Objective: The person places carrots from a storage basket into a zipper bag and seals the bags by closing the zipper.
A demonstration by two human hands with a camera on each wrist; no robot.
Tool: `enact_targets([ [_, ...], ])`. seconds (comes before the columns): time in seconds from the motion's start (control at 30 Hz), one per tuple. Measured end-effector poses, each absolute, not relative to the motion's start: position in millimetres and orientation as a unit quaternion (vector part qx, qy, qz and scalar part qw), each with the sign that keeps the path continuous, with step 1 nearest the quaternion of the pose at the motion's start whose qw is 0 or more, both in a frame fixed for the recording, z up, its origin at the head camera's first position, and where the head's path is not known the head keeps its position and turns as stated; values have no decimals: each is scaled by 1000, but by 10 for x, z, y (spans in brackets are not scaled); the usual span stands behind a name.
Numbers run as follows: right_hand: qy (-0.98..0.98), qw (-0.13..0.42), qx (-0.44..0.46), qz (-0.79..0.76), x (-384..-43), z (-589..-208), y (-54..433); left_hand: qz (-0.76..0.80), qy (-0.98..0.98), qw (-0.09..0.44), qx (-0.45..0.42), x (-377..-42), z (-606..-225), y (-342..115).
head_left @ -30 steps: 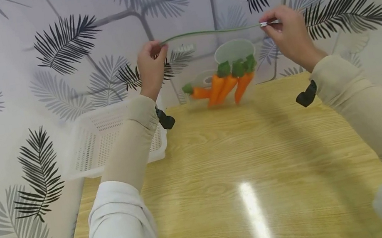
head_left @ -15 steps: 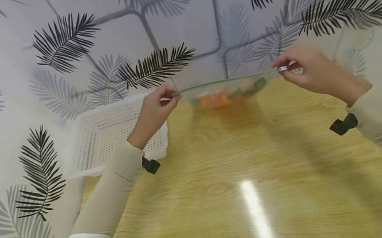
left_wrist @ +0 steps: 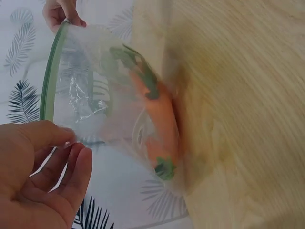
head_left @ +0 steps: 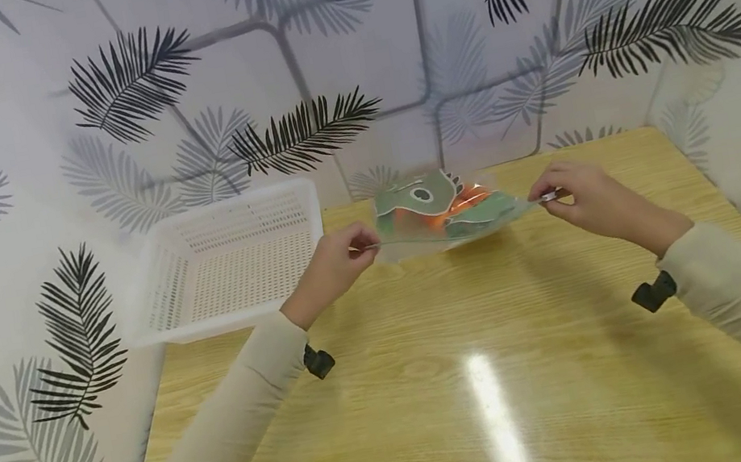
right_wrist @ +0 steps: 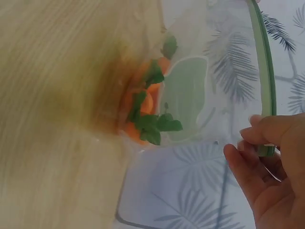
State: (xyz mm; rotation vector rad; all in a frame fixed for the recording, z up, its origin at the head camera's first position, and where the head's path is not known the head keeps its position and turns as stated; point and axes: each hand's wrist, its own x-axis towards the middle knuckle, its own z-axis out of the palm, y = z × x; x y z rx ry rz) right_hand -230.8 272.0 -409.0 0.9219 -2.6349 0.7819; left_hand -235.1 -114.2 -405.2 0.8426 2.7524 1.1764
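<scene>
A clear zip bag with a green print is stretched between my two hands low over the back of the table. Inside it, several orange carrots with green tops lie together toward the bottom. My left hand pinches one end of the green zip strip between thumb and fingers. The other end is pinched by my right hand, where a small white slider shows at the fingertips. In the right wrist view the leafy tops press near the bag's side.
To the left of the bag stands a white perforated basket on the wooden table. A wall covering with a leaf pattern rises right behind the table's back edge. Glare from a light streaks the tabletop.
Both hands have come down and nearer from in front of the wall, bringing the bag along. It hung upright at first; now it is tipped over, its printed side facing up.
</scene>
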Motion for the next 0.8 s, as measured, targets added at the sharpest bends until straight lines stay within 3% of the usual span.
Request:
enact_targets([
  [0.2,-900,107,331,261,-2247,-4279,2696,374,889,22,263,-2263,-4198,-1084],
  [0.5,-910,21,346,226,-2002,-4447,2661,336,902,48,267,-2052,-4439,-1094],
  [0.8,-909,-18,346,231,-1800,-4618,2608,343,890,96,285,-1880,-4686,-1151],
])
